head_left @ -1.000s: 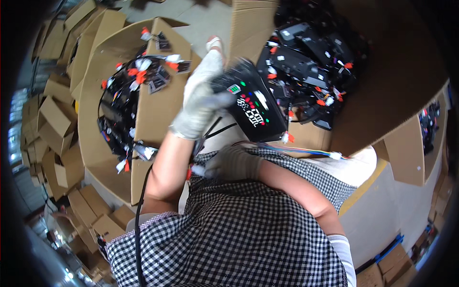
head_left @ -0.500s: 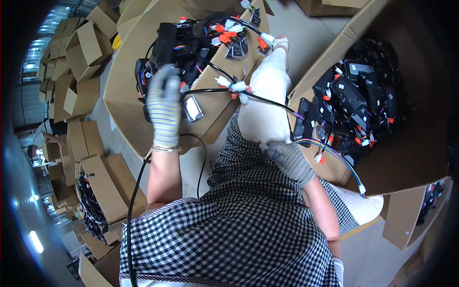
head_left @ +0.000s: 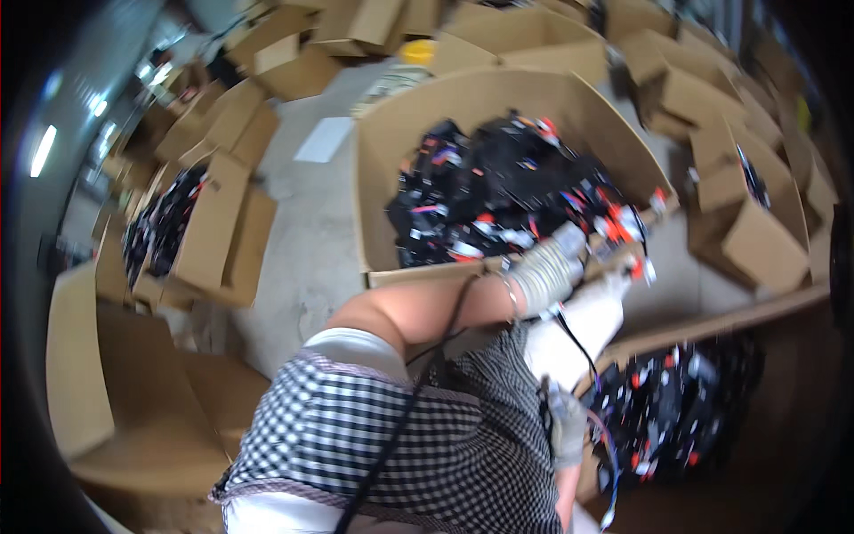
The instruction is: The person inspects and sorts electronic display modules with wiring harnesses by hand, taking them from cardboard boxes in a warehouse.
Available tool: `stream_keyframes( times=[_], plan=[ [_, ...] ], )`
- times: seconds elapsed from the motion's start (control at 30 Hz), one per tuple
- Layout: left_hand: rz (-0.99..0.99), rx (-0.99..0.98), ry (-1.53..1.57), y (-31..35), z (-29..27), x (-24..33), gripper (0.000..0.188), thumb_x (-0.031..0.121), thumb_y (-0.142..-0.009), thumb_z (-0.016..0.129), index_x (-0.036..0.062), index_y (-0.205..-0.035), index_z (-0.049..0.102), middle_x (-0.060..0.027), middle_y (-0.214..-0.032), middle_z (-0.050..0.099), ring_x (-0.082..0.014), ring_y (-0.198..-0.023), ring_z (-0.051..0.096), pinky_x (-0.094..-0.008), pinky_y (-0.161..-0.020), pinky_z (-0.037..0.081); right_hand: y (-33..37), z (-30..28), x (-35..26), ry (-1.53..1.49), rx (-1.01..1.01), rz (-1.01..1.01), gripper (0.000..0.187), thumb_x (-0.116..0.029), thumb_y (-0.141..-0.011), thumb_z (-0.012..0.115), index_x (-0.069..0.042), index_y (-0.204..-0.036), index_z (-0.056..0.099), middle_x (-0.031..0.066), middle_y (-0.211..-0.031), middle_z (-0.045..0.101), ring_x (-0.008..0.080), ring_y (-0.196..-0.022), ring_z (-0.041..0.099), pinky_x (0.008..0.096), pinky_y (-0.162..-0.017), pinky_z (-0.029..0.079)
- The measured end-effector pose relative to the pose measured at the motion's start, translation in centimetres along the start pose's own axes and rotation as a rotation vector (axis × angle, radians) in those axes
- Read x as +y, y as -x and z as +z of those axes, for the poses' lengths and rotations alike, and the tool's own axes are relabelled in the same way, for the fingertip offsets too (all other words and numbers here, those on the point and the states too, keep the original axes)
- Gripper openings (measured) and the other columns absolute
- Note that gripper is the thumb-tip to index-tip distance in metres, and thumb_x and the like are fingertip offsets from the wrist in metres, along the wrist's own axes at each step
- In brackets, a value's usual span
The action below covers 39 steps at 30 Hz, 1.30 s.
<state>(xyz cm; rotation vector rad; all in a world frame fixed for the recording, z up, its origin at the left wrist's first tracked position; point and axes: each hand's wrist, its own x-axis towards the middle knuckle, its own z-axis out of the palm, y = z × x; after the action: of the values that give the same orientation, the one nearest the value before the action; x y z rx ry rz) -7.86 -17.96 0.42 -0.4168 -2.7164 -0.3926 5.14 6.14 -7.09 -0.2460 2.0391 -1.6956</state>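
My left hand (head_left: 546, 274), in a grey striped glove, reaches across to the near right edge of a large cardboard box (head_left: 427, 276). Its fingers are blurred beside a cluster of white and orange connectors (head_left: 623, 224). Black devices with wires (head_left: 525, 169) are heaped inside the box. On my lap, my right hand (head_left: 567, 423), gloved too, is curled closed around what looks like a cable with coloured wires (head_left: 610, 449). Those wires trail down to a white plug; the gripped part is hidden. A black cable (head_left: 587, 347) runs between the two hands.
At the lower right, another deep box holds more black devices (head_left: 667, 400). A smaller box (head_left: 213, 236) with similar parts stands left. An opened carton (head_left: 133, 383) is at the lower left. A thick black cord (head_left: 405, 409) crosses my checked apron (head_left: 347, 436).
My view has swung left, so the boxes appear shifted right and lower. My left hand has moved from over the device heap toward the connectors at the box edge. My right hand stays on my lap.
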Motion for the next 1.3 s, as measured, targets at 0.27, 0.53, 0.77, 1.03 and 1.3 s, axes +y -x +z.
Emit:
stream_keyframes(
  times=[0.27, 0.53, 0.77, 1.03, 1.3],
  plan=[
    [0.026, -0.170, -0.201, 1.9, -6.4, 3.7, 0.013, 0.021, -0.074, 0.055, 0.0103, -0.072, 0.062, -0.0076, -0.069, 0.063, -0.0271, -0.077, 0.060, -0.0426, -0.075, 0.041, 0.9, -0.2, -5.8, -0.134, 0.093, -0.090, 0.041, -0.037, -0.092, 0.052, -0.007, -0.065, 0.047, -0.0004, -0.054, 0.043, 0.0088, -0.048, 0.040, 0.0230, -0.046, 0.031],
    [0.359, 0.289, 0.335, 0.3, -2.8, 5.4, 0.015, 0.026, -0.072, 0.060, 0.0121, -0.068, 0.058, -0.0048, -0.060, 0.055, -0.0241, -0.068, 0.054, -0.0373, -0.067, 0.041, 0.9, -2.6, -9.9, -0.441, 0.276, -0.152, 0.043, -0.040, -0.087, 0.058, 0.002, -0.098, 0.055, -0.0039, -0.056, 0.041, 0.0049, -0.044, 0.037, 0.0199, -0.038, 0.031],
    [0.311, -0.069, 0.547, 2.7, -2.9, 5.3, 0.029, 0.051, -0.069, 0.063, 0.0252, -0.080, 0.069, 0.0029, -0.073, 0.062, -0.0191, -0.083, 0.058, -0.0469, -0.102, 0.023, 0.9, -1.3, -11.0, -0.367, 0.160, -0.080, 0.046, -0.045, -0.086, 0.058, 0.000, -0.081, 0.056, -0.0049, -0.045, 0.034, 0.0048, -0.036, 0.032, 0.0194, -0.035, 0.027],
    [0.426, 0.197, 0.192, 1.3, -9.7, 6.5, 0.018, 0.033, -0.066, 0.056, 0.0199, -0.057, 0.063, 0.0003, -0.054, 0.055, -0.0195, -0.067, 0.054, -0.0368, -0.068, 0.039, 0.3, -0.3, -12.0, -0.446, 0.179, 0.074, 0.025, -0.027, -0.088, 0.056, -0.003, -0.079, 0.058, -0.0056, -0.054, 0.042, 0.0031, -0.042, 0.033, 0.0196, -0.039, 0.022],
    [0.676, -0.311, 0.299, 1.9, -5.3, 3.2, 0.013, 0.028, -0.067, 0.058, 0.0173, -0.060, 0.055, -0.0007, -0.066, 0.052, -0.0218, -0.075, 0.050, -0.0387, -0.084, 0.038, -2.5, 2.7, -4.6, -0.361, -0.036, -0.278, 0.038, -0.038, -0.088, 0.052, 0.000, -0.087, 0.056, 0.0076, -0.077, 0.054, 0.0190, -0.069, 0.051, 0.0323, -0.064, 0.042]
  ],
)
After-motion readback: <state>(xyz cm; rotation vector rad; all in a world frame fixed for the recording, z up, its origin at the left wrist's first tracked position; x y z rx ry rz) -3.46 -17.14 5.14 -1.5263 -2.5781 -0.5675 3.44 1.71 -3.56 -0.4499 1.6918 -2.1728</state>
